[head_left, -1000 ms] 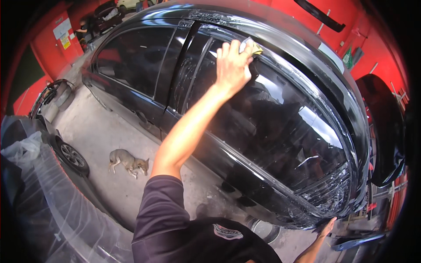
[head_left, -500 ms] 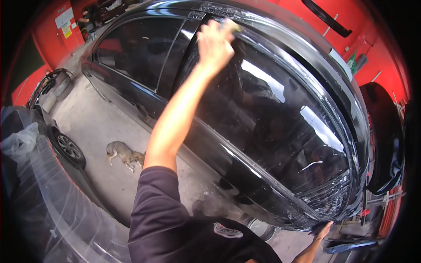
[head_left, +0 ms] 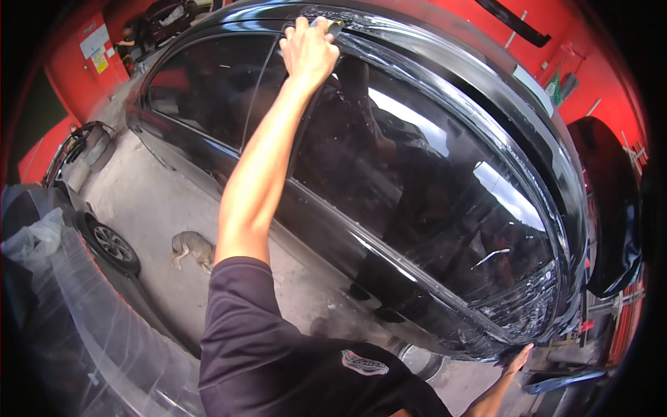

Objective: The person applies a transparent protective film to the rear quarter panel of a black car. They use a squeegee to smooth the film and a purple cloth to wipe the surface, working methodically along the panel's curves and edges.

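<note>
My left hand (head_left: 309,54) is at the upper edge of a black car's (head_left: 326,208) side, above the windows. Its fingers are closed around a small dark pad with a yellowish patch (head_left: 335,29), pressed to the frame near the roof. The pad's exact kind is hard to make out. Pale wet-looking streaks (head_left: 424,59) run along the roof edge, and more cover the corner of the large side window (head_left: 417,187). At the car's lower right end is my right hand (head_left: 517,358), beside a dark edge; its fingers are mostly hidden.
A dog (head_left: 192,250) lies on the concrete floor (head_left: 153,187). To the left stands another vehicle with a wheel (head_left: 112,243), partly draped in clear plastic sheeting (head_left: 104,313). Black body panels (head_left: 608,208) stand by the red wall at right. A person (head_left: 126,43) is far back left.
My left hand has moved left and slightly up along the roof edge with the pad. My right hand stays by the car's lower right end. The view has shifted a little.
</note>
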The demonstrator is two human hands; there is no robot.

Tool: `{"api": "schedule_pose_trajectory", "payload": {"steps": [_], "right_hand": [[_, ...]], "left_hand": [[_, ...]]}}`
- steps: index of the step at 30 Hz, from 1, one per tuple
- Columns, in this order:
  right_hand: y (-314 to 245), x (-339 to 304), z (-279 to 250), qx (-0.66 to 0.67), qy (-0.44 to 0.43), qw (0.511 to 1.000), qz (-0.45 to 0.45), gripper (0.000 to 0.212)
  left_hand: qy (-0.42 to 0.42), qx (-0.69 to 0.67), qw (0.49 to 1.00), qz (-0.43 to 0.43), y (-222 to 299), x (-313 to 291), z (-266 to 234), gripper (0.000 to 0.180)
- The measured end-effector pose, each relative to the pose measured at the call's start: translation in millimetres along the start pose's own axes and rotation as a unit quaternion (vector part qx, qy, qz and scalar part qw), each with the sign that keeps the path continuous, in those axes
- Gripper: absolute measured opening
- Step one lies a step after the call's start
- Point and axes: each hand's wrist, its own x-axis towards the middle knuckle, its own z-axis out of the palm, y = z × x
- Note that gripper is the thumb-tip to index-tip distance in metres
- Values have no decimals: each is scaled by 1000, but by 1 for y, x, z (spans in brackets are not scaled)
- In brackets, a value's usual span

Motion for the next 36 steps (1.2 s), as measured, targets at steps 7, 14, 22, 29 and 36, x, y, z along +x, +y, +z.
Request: {"api": "schedule_pose_trajectory", "payload": {"steps": [7, 14, 22, 29, 36], "right_hand": [[6, -14, 10, 34, -34, 997, 57, 93], [6, 5, 14, 114, -96, 983, 107, 91], [11, 1, 21, 59, -73, 989, 117, 92], [39, 16, -39, 29, -17, 996, 83, 85], [-3, -8, 23, 32, -33, 998, 51, 84]], "left_hand": [[-29, 28, 998, 42, 22, 3, -13, 40], [-19, 6, 996, 88, 90, -42, -26, 40], [3, 23, 998, 59, 18, -2, -12, 38], [23, -178, 957, 227, 215, -104, -17, 49], [8, 23, 997, 79, 73, -18, -31, 33]]}}
